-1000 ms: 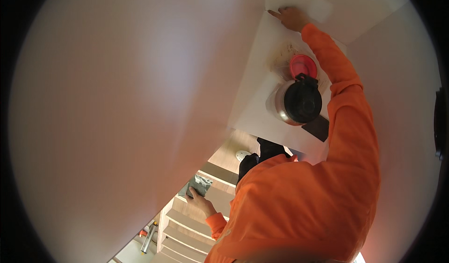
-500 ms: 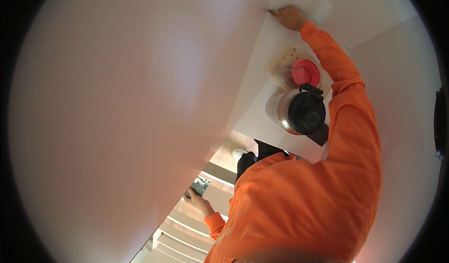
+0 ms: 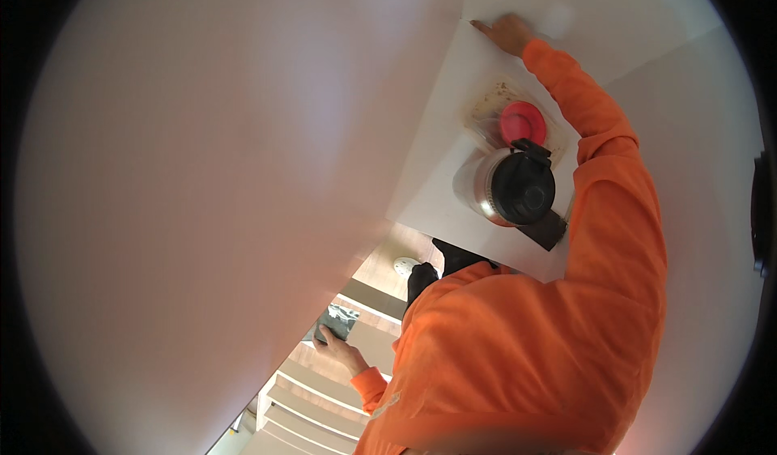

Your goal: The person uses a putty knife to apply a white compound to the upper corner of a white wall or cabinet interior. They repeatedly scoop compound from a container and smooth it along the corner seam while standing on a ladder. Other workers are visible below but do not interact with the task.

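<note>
At the upper right, my right hand point(image 3: 507, 34) rests at the far corner of a white shelf surface point(image 3: 433, 159), with one finger stretched out toward the wall. The other fingers are partly hidden, and I see nothing in that hand. Low on the left, my left hand point(image 3: 341, 351) is closed on a flat, dark grey piece with a white pattern point(image 3: 337, 322), beside a large pale panel. Between my right arm and that panel stands a kettle point(image 3: 524, 188) with a clear body, black lid and black handle. Behind it sits a clear plastic container point(image 3: 490, 103) with brown specks, topped by a red round lid point(image 3: 523, 123).
The large pale panel point(image 3: 218, 172) fills the left side and slopes down beside my left hand. White walls point(image 3: 688, 123) close in the right. Below the shelf are light slats point(image 3: 320, 410), wooden floor and a white shoe point(image 3: 405, 267).
My right hand has drawn slightly back from the corner. My left hand has shifted a little left, with more of the grey piece showing. The kettle and container appear slightly left through the view's movement.
</note>
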`<state>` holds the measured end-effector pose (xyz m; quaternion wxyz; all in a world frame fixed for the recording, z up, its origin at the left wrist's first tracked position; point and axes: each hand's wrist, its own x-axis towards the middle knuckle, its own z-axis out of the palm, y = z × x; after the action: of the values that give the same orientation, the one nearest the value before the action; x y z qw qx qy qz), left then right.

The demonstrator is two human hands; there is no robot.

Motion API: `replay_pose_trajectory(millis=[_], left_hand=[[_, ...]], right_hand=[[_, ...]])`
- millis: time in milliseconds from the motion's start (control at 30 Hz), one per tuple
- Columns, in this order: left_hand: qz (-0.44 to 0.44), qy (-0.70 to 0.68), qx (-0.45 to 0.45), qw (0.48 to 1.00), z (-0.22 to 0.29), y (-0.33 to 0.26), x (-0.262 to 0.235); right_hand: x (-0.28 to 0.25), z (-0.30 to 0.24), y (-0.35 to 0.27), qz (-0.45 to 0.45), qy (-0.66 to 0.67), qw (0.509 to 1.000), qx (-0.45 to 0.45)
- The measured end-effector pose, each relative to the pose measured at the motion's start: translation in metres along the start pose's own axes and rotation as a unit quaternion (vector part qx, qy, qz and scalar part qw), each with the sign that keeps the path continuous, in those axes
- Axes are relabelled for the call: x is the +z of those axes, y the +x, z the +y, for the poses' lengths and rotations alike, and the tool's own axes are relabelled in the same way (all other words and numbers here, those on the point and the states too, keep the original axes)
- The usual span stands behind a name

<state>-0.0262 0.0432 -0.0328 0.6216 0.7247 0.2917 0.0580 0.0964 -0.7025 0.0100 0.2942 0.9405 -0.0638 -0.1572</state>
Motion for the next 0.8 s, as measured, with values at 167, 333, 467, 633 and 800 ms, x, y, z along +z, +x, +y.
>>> replay_pose_trajectory(millis=[167,333,467,633,800], left_hand=[[0.007,0.015,0.005,1.0,0.004,-0.002,0.002],[-0.002,0.01,0.003,1.0,0.009,-0.008,0.004],[0.002,-0.012,0.0,1.0,0.005,-0.007,0.004],[-0.008,0.006,-0.013,1.0,0.001,-0.002,0.001],[-0.018,-0.037,0.003,0.999,-0.006,-0.007,-0.001]], right_hand=[[-0.012,0.007,-0.023,-0.032,-0.005,0.999,0.018],[-0.012,0.011,-0.032,-0.028,-0.003,0.999,0.024],[0.002,0.012,-0.033,-0.033,0.019,0.998,0.041],[0.02,0.011,-0.039,-0.053,0.026,0.997,0.05],[0.001,0.03,-0.055,-0.131,0.032,0.988,0.071]])
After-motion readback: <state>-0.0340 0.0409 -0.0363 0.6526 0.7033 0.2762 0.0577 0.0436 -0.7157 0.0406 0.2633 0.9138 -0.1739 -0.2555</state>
